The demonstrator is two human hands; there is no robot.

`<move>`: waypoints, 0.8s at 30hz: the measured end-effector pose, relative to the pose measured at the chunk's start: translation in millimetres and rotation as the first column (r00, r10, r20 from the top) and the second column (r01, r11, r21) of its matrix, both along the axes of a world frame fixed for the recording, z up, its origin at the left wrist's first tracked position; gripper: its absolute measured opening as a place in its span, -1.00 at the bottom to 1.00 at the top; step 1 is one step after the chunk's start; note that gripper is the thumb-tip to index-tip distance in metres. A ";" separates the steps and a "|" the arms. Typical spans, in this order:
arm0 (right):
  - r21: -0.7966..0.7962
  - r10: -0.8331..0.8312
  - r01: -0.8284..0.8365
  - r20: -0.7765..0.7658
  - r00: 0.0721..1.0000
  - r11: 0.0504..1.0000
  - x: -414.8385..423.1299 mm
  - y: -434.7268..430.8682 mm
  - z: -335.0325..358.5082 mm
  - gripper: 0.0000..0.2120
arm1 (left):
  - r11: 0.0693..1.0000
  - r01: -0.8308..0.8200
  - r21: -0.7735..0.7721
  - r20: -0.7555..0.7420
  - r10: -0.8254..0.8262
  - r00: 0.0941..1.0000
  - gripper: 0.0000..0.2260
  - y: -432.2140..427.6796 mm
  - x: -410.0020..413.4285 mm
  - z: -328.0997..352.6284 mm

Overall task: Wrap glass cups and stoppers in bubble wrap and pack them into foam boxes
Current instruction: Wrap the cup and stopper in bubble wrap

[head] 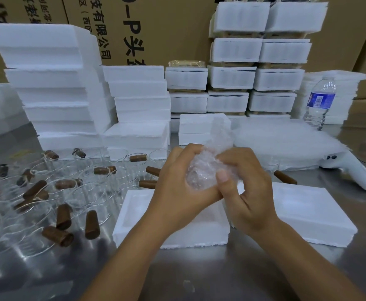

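Note:
Both hands hold a bundle of bubble wrap above an open foam box. My left hand cups the bundle from the left and below. My right hand grips its right side, thumb pressed on the front. A loose tail of wrap sticks up above the fingers. What is inside the bundle is blurred. Several clear glass cups and brown stoppers lie scattered on the metal table at the left. A foam lid lies right of the open box.
Stacks of white foam boxes line the back, with cardboard cartons behind. A pile of bubble wrap sheets sits at centre right. A water bottle stands at the back right. A white handheld controller lies at the right.

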State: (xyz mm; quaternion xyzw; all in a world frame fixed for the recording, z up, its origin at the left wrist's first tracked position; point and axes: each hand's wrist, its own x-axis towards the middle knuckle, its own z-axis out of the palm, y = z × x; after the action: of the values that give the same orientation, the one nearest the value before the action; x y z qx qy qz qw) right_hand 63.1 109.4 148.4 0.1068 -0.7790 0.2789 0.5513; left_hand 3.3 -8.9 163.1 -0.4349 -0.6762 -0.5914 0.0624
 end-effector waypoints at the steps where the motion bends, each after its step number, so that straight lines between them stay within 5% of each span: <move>1: -0.004 -0.023 0.023 -0.004 1.000 1.000 -0.4 1.2 -0.8 -0.79 | 1.000 -0.011 0.000 0.006 0.011 1.000 -0.60 -0.9 -0.5 1.0; 7: -0.040 -0.048 0.050 0.058 0.997 0.998 -1.6 7.8 -2.9 -0.62 | 0.999 -0.044 -0.031 0.001 0.044 0.999 -0.64 -1.7 -0.8 -0.4; 24: -0.066 -0.070 0.082 0.168 0.983 0.994 -0.4 7.5 -8.7 -0.61 | 0.994 -0.071 -0.087 0.014 0.073 0.997 -0.60 1.2 -5.2 -8.2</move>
State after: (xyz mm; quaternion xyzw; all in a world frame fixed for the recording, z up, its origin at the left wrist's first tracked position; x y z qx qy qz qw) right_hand 62.7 116.9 139.8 0.0333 -0.8151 0.2936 0.4983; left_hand -1.8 -7.8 154.9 -0.4073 -0.7170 -0.5626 0.0589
